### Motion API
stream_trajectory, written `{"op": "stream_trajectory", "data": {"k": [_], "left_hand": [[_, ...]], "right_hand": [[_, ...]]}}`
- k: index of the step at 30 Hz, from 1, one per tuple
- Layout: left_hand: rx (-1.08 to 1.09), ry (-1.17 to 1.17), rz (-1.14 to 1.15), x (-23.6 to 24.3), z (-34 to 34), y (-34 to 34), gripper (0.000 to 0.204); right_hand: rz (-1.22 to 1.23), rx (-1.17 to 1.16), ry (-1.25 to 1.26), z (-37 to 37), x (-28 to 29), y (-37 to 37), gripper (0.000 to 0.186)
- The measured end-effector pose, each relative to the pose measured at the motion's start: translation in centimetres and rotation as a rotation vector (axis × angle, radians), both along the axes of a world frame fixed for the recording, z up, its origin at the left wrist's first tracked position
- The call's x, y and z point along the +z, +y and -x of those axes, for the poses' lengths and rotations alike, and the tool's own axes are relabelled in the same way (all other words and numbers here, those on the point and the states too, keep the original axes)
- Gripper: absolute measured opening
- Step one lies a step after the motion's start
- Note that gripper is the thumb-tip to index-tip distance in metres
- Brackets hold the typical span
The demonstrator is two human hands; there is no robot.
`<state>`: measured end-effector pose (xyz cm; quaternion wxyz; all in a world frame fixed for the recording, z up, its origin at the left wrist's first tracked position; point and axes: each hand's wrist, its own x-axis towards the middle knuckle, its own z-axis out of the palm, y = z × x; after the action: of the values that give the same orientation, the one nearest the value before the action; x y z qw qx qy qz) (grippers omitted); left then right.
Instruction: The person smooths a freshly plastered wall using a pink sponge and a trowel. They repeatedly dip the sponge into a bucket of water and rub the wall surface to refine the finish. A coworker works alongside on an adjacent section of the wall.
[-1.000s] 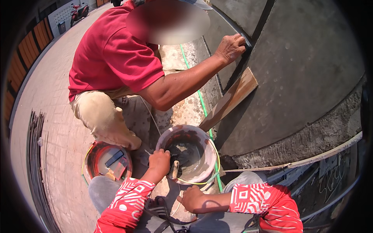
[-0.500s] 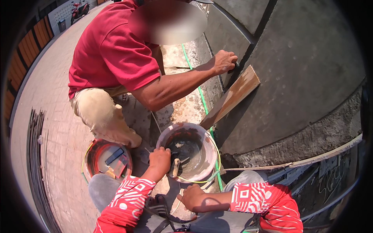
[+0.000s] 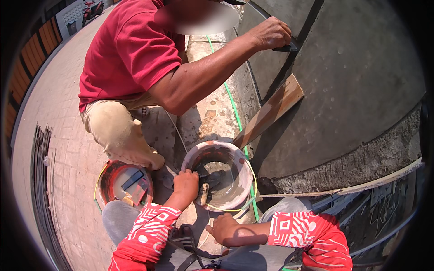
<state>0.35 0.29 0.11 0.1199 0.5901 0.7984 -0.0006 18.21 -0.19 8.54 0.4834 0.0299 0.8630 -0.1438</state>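
At the mortar bucket's (image 3: 248, 177) left rim, left hand (image 3: 186, 185) grasps that rim, wooden-handled tool (image 3: 205, 194), likely trowel, beside it; right hand (image 3: 224, 229) just nearside of bucket, half-curled, can't tell if holding anything. Beyond bucket, co-worker's hand (image 3: 272, 34) holds dark flat tool (image 3: 286, 48) at wall groove. Right of bucket, plastered wall (image 3: 357, 90) looks mostly smoothed, bottom band (image 3: 325, 175) rough; bucket's wet mortar (image 3: 224, 183) apparently unused

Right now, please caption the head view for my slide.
Left hand at mortar bucket's rim, right hand nearby; a co-worker holds a flat tool at a plastered wall.
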Motion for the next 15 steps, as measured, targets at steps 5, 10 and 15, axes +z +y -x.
{"op": "stream_trajectory", "data": {"k": [5, 10, 15], "left_hand": [[-0.001, 0.038, -0.011, 0.01, 0.05, -0.21, 0.023], [-0.006, 0.015, 0.015, 0.0, 0.09, -0.01, 0.023], [0.004, 0.014, 0.025, -0.12, 0.06, 0.0, 0.023]], "right_hand": [[0.005, 0.012, 0.016, 0.02, 0.1, 0.01, 0.059], [0.001, 0.021, 0.025, -0.05, 0.1, 0.07, 0.059], [0.003, 0.025, 0.013, 0.23, 0.51, 0.09, 0.06]]}}
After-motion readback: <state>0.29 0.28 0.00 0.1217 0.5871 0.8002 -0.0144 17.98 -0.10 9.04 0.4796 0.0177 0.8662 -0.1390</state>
